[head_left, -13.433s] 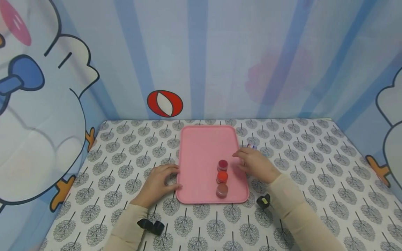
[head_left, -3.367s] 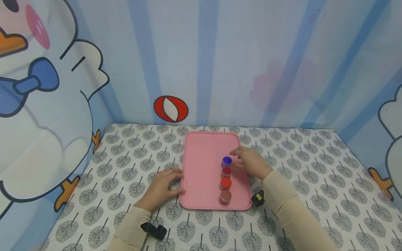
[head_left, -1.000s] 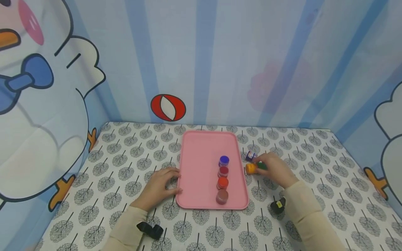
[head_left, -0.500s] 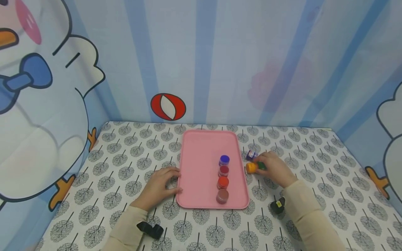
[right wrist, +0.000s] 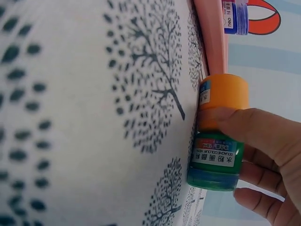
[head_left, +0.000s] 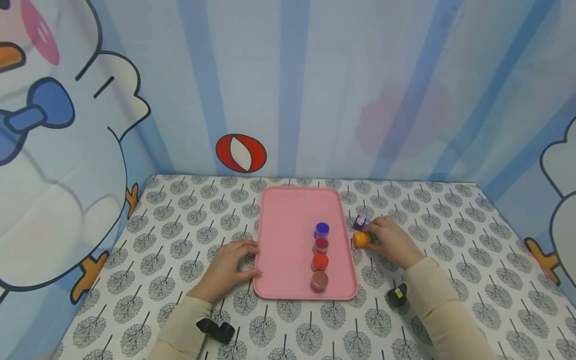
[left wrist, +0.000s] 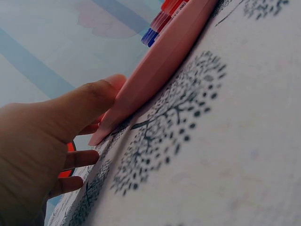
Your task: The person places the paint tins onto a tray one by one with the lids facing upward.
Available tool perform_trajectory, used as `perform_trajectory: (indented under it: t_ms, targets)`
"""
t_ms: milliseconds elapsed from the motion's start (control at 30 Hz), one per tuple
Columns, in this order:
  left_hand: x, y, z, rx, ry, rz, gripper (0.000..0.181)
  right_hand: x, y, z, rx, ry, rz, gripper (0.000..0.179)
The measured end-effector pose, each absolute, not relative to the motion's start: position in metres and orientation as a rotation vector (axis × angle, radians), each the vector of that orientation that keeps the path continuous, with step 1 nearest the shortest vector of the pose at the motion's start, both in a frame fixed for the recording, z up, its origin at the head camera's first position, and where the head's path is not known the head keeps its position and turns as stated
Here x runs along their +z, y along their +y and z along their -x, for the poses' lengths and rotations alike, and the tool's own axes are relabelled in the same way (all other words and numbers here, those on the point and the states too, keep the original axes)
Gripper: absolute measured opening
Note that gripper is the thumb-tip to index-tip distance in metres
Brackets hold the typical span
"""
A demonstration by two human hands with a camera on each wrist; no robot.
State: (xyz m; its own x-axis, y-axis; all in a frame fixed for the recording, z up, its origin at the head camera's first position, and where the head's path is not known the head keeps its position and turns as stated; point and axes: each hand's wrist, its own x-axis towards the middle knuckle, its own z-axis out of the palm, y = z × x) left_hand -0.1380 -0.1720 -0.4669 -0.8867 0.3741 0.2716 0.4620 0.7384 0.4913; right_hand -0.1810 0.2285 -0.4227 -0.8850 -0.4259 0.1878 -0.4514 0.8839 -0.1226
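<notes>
A pink tray point(head_left: 288, 240) lies on the patterned cloth. On its right side, a row of small gouache jars runs from back to front: blue point(head_left: 321, 230), dark red point(head_left: 321, 245), bright red point(head_left: 320, 261) and brown point(head_left: 319, 281). Right of the tray, my right hand point(head_left: 393, 240) pinches an orange gouache jar point(right wrist: 225, 94), thumb on its near side and fingers mostly hidden behind. A green gouache jar point(right wrist: 214, 162) stands against it, under the hand. My left hand point(head_left: 227, 267) rests with relaxed fingers at the tray's left edge, thumb touching the rim.
A purple jar point(head_left: 361, 222) lies just behind the orange one, near my right fingertips. The tray's raised right rim point(head_left: 348, 240) stands between the orange jar and the row. A printed curtain point(head_left: 333, 90) hangs behind the table.
The blue jar has joined the row behind the dark red one. My right hand has since moved off the tray to the orange jar; in the last second it barely shifts. The left hand stays.
</notes>
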Motion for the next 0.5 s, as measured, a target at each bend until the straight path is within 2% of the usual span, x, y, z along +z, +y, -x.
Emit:
perform_trajectory:
  t_ms: [500]
  targets:
    - [-0.467,-0.1719,0.1373,-0.811,-2.79,0.675,0.05,-0.4222,0.2289,0.1806,0.244,-2.889,-0.686,0.035]
